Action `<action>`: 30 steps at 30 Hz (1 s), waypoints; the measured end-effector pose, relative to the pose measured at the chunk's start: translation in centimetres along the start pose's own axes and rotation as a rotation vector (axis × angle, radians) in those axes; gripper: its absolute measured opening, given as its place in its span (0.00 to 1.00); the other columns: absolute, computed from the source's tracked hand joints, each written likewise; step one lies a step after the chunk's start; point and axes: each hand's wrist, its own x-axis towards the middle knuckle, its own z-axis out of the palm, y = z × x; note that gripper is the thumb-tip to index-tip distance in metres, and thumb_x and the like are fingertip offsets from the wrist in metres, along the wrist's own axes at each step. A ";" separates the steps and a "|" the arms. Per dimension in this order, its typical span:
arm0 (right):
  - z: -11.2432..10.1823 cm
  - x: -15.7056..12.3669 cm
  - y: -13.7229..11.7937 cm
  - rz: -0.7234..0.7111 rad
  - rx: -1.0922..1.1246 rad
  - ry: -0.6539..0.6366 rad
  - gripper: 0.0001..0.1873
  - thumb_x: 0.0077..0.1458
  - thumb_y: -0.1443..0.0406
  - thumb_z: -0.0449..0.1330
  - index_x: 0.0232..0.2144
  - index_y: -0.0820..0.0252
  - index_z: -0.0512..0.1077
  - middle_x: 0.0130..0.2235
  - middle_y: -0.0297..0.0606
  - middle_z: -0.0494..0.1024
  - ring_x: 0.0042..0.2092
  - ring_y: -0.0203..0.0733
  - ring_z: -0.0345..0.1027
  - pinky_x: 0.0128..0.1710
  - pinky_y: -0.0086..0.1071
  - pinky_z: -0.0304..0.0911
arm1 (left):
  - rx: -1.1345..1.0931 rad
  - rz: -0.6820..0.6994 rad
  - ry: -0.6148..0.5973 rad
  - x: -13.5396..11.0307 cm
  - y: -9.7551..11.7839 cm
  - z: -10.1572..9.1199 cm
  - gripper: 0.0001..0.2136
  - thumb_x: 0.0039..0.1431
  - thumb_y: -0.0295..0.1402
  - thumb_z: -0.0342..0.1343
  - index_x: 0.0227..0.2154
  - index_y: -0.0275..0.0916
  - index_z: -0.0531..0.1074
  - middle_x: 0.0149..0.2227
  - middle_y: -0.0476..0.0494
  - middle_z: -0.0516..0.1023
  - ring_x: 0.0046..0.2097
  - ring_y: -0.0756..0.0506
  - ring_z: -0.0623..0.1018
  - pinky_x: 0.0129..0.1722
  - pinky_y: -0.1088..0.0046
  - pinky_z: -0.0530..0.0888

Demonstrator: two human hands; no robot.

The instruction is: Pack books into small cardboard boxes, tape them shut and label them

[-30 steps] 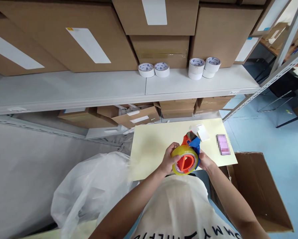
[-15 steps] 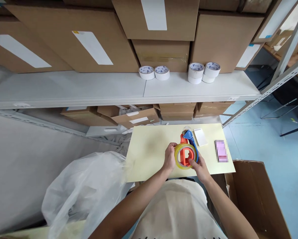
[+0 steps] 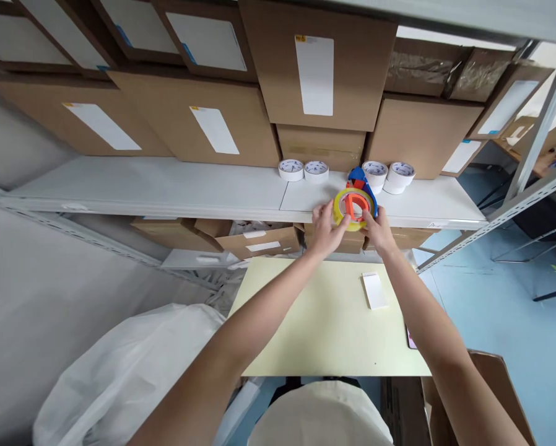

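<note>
My left fingers [image 3: 322, 215] and right fingers [image 3: 381, 222] are closed around opposite sides of the tape dispenser [image 3: 359, 178], gripping it over the front edge of the shelf [image 3: 180, 186]; I can't tell whether it touches the surface. Its blue-and-red head points away from me, and its long axis runs from the yellow roll nearest me forward and slightly right. Right beside the head, white tape rolls [image 3: 401, 176] stand in the way on the right, with another white pair [image 3: 303, 171] to its left and cardboard boxes [image 3: 321, 144] behind. Below, the counter [image 3: 301, 322] carries a small white packet [image 3: 374, 290]; my right forearm partly covers a phone-like object [image 3: 412, 339].
</note>
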 end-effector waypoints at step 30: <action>2.7 -18.5 11.5 -0.045 -0.152 -0.345 0.19 0.58 0.56 0.55 0.49 0.57 0.67 0.45 0.45 0.75 0.31 0.38 0.69 0.29 0.35 0.68 | 0.281 -0.394 -0.037 -26.0 -7.8 -9.8 0.11 0.59 0.39 0.51 0.41 0.41 0.72 0.41 0.41 0.79 0.43 0.43 0.80 0.43 0.63 0.77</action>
